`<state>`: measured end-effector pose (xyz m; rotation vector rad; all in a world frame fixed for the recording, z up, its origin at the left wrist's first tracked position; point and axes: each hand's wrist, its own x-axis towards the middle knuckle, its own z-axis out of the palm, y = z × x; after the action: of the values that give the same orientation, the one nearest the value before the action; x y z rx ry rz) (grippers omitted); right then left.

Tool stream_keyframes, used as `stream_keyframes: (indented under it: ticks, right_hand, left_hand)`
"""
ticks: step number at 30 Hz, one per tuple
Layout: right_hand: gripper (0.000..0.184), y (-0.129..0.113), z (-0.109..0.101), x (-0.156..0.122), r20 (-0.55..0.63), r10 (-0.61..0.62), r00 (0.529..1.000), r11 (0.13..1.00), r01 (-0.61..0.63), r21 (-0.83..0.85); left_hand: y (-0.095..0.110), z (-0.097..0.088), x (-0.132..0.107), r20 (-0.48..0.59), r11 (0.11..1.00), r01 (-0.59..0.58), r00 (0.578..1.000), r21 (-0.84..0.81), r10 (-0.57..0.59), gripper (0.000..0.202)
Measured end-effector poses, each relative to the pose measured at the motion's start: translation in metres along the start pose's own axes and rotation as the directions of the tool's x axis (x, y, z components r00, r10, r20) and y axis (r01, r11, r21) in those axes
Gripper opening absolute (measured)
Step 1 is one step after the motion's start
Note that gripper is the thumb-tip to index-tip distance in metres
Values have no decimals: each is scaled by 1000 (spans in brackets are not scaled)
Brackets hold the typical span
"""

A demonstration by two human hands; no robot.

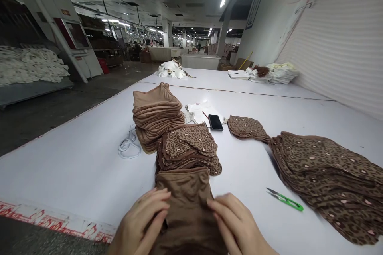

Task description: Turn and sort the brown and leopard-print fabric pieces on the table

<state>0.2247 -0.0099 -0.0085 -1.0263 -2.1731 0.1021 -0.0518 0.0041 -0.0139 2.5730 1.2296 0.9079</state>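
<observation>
A plain brown cloth piece [191,215] lies in front of me, its far hemmed edge against a stack of leopard-print cloth pieces [191,141]. My left hand [146,215] grips its left edge, with the fingers on top and the thumb lower down. On the opposite side, my right hand [236,219] pinches the right edge between fingers and thumb. The near end of the cloth runs out of view at the bottom. Behind the leopard-print stack rises a taller pile of folded light-brown pieces [157,113].
Green-handled thread snips [289,202] lie to the right, near a large leopard-print pile [326,175]. A smaller leopard-print pile [248,128], a phone [215,122] and papers [202,110] sit farther back. White cords [129,148] lie left. White cloth heaps [172,70] rest at the far end.
</observation>
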Motion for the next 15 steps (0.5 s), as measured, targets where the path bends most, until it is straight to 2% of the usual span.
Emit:
stream_keyframes:
  ticks: [1,3,5,7,9,11,13,15]
  right_hand:
    - [31,0,9,8,-29,75,997,997,-76,-19]
    - [34,3,34,18,-43,163,986,972,-168,-167]
    - [41,9,62,16,15,170,985,922,-154,-354]
    - [50,17,87,4,94,179,979,889,-120,-442]
    - [57,24,103,-10,173,176,969,877,-74,-475]
    - [62,29,108,-20,211,187,960,876,-66,-478]
    - [63,30,104,-23,206,182,961,895,-76,-439]
    - [59,30,95,-23,157,189,969,924,-121,-364]
  left_hand:
    - [2,8,10,75,1000,17,997,21,-18,23]
    - [4,31,20,206,993,20,978,118,-44,38]
    - [1,55,20,278,970,75,950,231,-139,73]
    - [-5,73,13,338,959,124,918,255,-209,90]
    - [-11,82,6,386,957,160,889,243,-247,94]
    - [-14,84,1,404,960,177,879,216,-253,97]
    - [-16,81,-2,386,970,178,894,164,-229,96]
    - [-19,75,-7,268,968,231,930,102,-250,74]
